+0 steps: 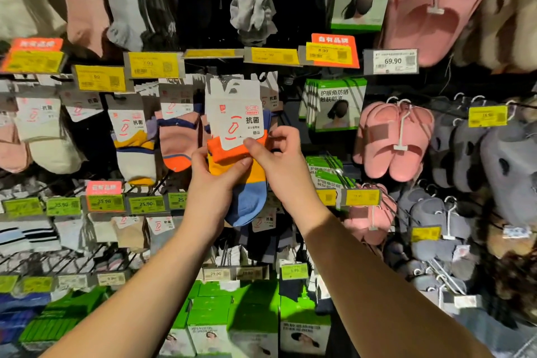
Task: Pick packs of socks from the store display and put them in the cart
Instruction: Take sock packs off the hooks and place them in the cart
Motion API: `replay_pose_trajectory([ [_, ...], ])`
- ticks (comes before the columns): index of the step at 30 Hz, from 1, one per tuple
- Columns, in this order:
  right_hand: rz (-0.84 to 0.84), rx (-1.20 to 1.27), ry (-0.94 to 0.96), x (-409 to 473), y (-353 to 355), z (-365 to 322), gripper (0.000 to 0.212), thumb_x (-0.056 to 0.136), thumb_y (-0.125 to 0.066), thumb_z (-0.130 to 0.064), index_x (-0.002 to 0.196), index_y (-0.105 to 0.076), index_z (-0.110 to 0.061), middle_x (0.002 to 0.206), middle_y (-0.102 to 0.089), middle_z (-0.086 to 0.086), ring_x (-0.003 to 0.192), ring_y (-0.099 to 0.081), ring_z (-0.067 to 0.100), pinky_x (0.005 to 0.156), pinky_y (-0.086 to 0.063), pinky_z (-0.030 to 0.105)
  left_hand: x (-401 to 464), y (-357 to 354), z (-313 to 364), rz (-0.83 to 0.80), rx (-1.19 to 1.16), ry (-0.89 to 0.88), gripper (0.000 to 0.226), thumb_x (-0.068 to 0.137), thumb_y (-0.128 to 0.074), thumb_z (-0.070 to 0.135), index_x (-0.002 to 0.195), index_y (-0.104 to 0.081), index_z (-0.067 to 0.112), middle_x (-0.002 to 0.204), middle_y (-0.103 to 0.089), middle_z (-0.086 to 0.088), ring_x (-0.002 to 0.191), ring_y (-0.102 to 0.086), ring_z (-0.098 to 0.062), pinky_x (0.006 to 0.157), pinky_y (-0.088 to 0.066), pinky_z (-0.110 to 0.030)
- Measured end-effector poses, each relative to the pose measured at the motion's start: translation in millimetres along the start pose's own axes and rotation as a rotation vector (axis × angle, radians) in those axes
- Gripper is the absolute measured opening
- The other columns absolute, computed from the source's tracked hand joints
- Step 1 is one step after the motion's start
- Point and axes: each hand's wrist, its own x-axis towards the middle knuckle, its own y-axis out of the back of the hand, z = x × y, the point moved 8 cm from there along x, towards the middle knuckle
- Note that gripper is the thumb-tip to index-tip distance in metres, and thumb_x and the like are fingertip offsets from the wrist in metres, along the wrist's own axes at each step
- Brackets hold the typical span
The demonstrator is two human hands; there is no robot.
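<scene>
A pack of socks with a white card top and orange, yellow and blue socks hangs in front of the middle of the display. My left hand grips its orange and yellow part from below. My right hand pinches the card's lower right edge and the orange cuff. More sock packs hang on hooks to the left, at the same height. No cart is in view.
Yellow price tags line the rails above and below. Pink slippers and grey plush slippers hang at the right. Green boxes stand on the shelf below my arms. Face-mask packs hang right of the socks.
</scene>
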Motion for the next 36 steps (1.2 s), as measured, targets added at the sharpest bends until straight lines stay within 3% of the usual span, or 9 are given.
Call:
replay_pose_trajectory([
  [5, -0.088, 0.031, -0.038, 6.4, -6.9, 0.0, 0.019, 0.087, -0.076, -0.034, 0.102, -0.063, -0.032, 0.108, -0.073, -0.005, 0.107, -0.068, 0.013, 0.099, -0.054, 0.043, -0.6, -0.4, 9.4, -0.021, 0.144, -0.006, 0.058, 0.084, -0.079, 0.019, 0.127, -0.041, 0.024, 0.111, -0.065, 0.012, 0.096, -0.066, 0.001, 0.084, -0.053, -0.023],
  [9, -0.16, 0.194, -0.133, 8.0, -7.7, 2.8, 0.015, 0.097, -0.066, -0.022, 0.111, -0.064, -0.027, 0.11, -0.075, -0.002, 0.102, -0.072, 0.011, 0.087, -0.058, 0.032, -2.2, 1.2, 14.1, -0.046, 0.181, 0.032, 0.07, 0.08, -0.075, 0.048, 0.134, -0.036, 0.024, 0.119, -0.06, 0.013, 0.105, -0.062, -0.003, 0.079, -0.047, -0.018],
  [13, -0.169, 0.348, -0.211, 10.1, -6.7, 9.1, 0.035, 0.099, -0.061, -0.014, 0.134, -0.055, -0.014, 0.117, -0.073, 0.005, 0.108, -0.071, 0.019, 0.088, -0.059, 0.035, -5.6, 5.6, 23.0, 0.012, 0.265, 0.041, 0.044, 0.103, -0.031, 0.055, 0.139, -0.037, 0.029, 0.119, -0.055, 0.014, 0.098, -0.055, -0.007, 0.069, -0.04, -0.021],
  [15, -0.182, 0.434, -0.237, 9.3, -8.7, 10.4, 0.045, 0.099, -0.058, -0.011, 0.143, -0.047, -0.011, 0.123, -0.072, 0.008, 0.11, -0.07, 0.021, 0.089, -0.059, 0.035, -2.6, 10.4, 22.1, 0.048, 0.173, 0.047, 0.027, 0.103, -0.041, 0.052, 0.121, -0.045, 0.033, 0.107, -0.063, 0.015, 0.088, -0.063, 0.001, 0.075, -0.052, -0.02],
  [17, -0.201, 0.479, -0.247, 8.9, -9.9, 11.6, 0.047, 0.1, -0.055, -0.009, 0.146, -0.045, -0.01, 0.127, -0.069, 0.011, 0.114, -0.068, 0.024, 0.094, -0.058, 0.038, 3.2, 18.0, 16.5, 0.096, 0.083, 0.069, 0.017, 0.1, -0.054, 0.049, 0.11, -0.052, 0.035, 0.107, -0.069, 0.01, 0.096, -0.069, -0.008, 0.089, -0.057, -0.04],
  [25, -0.143, 0.59, -0.298, 15.8, -1.5, 22.3, 0.032, 0.103, -0.051, -0.011, 0.134, -0.056, -0.009, 0.121, -0.071, 0.015, 0.106, -0.07, 0.027, 0.086, -0.06, 0.041, 7.4, 33.8, 14.5, 0.175, 0.144, -0.004, 0.025, 0.086, -0.059, 0.061, 0.105, -0.054, 0.046, 0.113, -0.069, 0.017, 0.109, -0.067, -0.012, 0.102, -0.051, -0.05],
  [28, -0.052, 0.591, -0.289, 25.8, 14.2, 28.1, 0.031, 0.102, -0.052, -0.013, 0.133, -0.057, -0.009, 0.122, -0.07, 0.017, 0.106, -0.07, 0.027, 0.09, -0.059, 0.042, 5.7, 42.4, 21.4, 0.23, 0.19, -0.04, 0.048, 0.08, -0.056, 0.069, 0.118, -0.054, 0.041, 0.117, -0.069, 0.014, 0.11, -0.066, -0.012, 0.102, -0.051, -0.049],
  [31, 0.005, 0.488, -0.242, 36.0, 31.2, 33.3, 0.031, 0.101, -0.055, -0.018, 0.133, -0.057, -0.014, 0.124, -0.07, 0.012, 0.117, -0.066, 0.029, 0.102, -0.051, 0.05, 8.2, 51.7, 24.3, 0.269, 0.194, -0.068, 0.057, 0.097, -0.056, 0.052, 0.144, -0.045, 0.021, 0.129, -0.065, 0.005, 0.116, -0.063, -0.014, 0.097, -0.052, -0.038],
  [36, 0.03, 0.287, -0.169, 47.9, 40.1, 28.6, 0.018, 0.102, -0.056, -0.02, 0.119, -0.062, -0.021, 0.118, -0.073, 0.007, 0.11, -0.069, 0.026, 0.099, -0.053, 0.05, 13.8, 57.7, 24.1, 0.278, 0.176, -0.076, 0.049, 0.102, -0.053, 0.043, 0.143, -0.044, 0.018, 0.125, -0.065, 0.004, 0.105, -0.065, -0.004, 0.08, -0.052, -0.025],
])
